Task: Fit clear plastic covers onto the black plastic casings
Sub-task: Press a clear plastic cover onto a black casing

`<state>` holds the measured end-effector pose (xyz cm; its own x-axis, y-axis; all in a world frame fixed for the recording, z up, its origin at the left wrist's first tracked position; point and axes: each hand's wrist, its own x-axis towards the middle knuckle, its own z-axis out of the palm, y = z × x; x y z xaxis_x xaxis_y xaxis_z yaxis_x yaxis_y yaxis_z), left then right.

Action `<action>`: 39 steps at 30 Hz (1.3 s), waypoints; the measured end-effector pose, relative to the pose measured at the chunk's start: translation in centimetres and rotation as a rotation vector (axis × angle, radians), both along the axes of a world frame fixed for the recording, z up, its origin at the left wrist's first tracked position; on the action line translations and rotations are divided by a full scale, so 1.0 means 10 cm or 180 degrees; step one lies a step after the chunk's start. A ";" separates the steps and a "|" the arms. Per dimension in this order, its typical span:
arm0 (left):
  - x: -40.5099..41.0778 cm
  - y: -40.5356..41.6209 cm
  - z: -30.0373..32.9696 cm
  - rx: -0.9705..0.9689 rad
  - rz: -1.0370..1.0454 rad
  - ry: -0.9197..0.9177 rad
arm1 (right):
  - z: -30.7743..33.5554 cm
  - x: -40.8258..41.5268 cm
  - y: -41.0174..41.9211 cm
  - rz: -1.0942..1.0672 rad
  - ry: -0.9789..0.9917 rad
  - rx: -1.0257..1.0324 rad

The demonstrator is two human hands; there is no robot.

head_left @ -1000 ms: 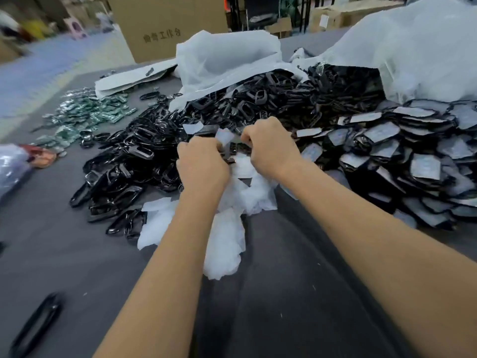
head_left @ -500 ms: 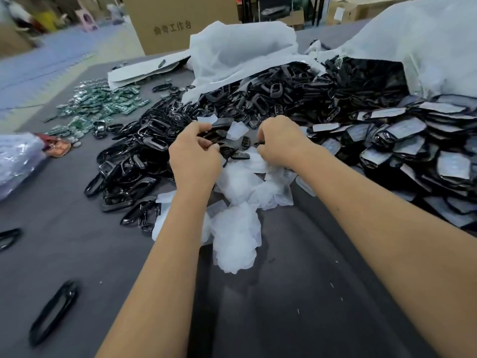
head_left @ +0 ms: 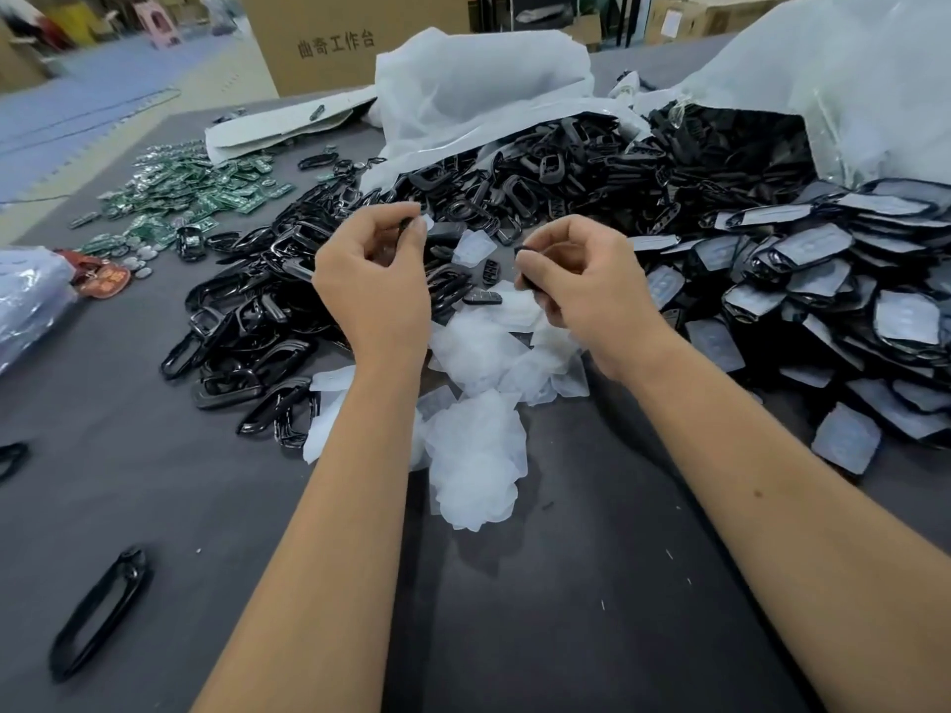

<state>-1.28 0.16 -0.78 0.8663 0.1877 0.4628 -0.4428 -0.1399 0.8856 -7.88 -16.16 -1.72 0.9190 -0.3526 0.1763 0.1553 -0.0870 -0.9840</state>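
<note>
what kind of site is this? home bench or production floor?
Likely a small factory or assembly workshop, not a home bench. Black casings lie heaped in bulk on a grey work table, green circuit boards are spread at its far left, and cardboard cartons stand behind.

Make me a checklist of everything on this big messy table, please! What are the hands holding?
Surface: dark grey table, mostly covered at the far side.
Job's things: heap of black casings; loose clear covers in the middle; covered casings stacked at right.
Clutter: green circuit boards far left; white plastic bags; a lone black frame near left.
Hands: left hand pinches a small clear piece; right hand grips a small black part.
Cables: nothing seen.
Surroundings: cardboard box with printed characters; blue floor mats beyond.
</note>
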 end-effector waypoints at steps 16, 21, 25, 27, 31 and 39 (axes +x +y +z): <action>-0.17 -0.23 -0.14 0.0049 -0.1402 0.0640 | -0.14 -0.10 -0.02 0.0318 -0.0185 0.0631; -0.14 -0.24 -0.17 0.0071 -0.1348 0.0665 | -0.14 -0.09 -0.03 0.0333 -0.0161 0.0711; -0.13 -0.25 -0.17 -0.0182 -0.1466 0.0763 | -0.13 -0.08 -0.02 0.0305 -0.0160 0.0799; -0.13 -0.26 -0.17 -0.0247 -0.1561 0.0823 | -0.13 -0.08 -0.02 0.0253 -0.0174 0.0884; -0.12 -0.26 -0.17 -0.0146 -0.1604 0.0884 | -0.15 -0.06 -0.02 0.0113 -0.0196 0.0947; -0.10 -0.24 -0.19 0.0274 -0.1063 0.0812 | -0.18 -0.02 0.00 -0.0259 -0.0175 0.0800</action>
<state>-2.30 -2.23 -2.70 0.9617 -0.1526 0.2277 -0.2447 -0.1042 0.9640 -8.05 -16.17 -3.51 0.8773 -0.4640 0.1226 0.2116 0.1447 -0.9666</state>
